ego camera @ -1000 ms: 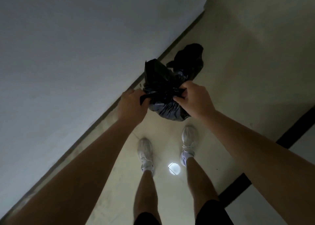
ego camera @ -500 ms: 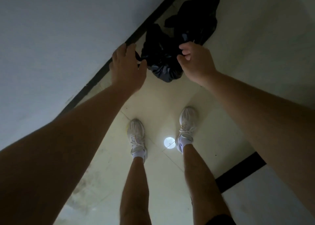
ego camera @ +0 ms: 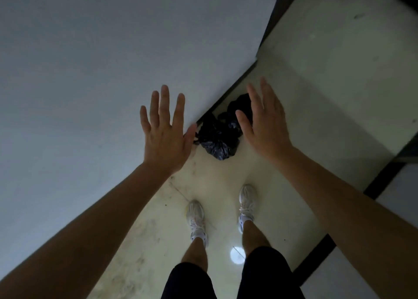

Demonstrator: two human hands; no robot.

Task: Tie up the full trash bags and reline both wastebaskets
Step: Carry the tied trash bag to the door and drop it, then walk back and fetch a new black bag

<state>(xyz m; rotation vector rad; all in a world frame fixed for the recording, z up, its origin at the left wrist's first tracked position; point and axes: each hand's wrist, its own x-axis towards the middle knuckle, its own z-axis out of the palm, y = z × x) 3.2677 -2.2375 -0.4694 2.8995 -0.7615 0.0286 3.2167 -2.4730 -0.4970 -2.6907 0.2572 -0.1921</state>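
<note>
Two tied black trash bags lie on the pale floor against the wall's dark baseboard. The nearer bag (ego camera: 217,140) is shiny and bunched; the farther bag (ego camera: 241,105) sits just behind it, partly hidden by my right hand. My left hand (ego camera: 166,135) hovers flat with fingers spread, just left of the nearer bag. My right hand (ego camera: 264,122) is raised with fingers extended, above and right of the bags. Neither hand holds anything. No wastebasket is in view.
A pale grey wall (ego camera: 90,72) fills the left side, ending at a corner (ego camera: 257,58). My feet in white shoes (ego camera: 196,219) stand on the floor (ego camera: 328,83) behind the bags. A dark floor strip (ego camera: 316,253) runs diagonally at right.
Both hands gripped the nearer bag's neck, lowered it beside the other bag, then let go and lifted away with fingers spread. The bag now rests on the floor.
</note>
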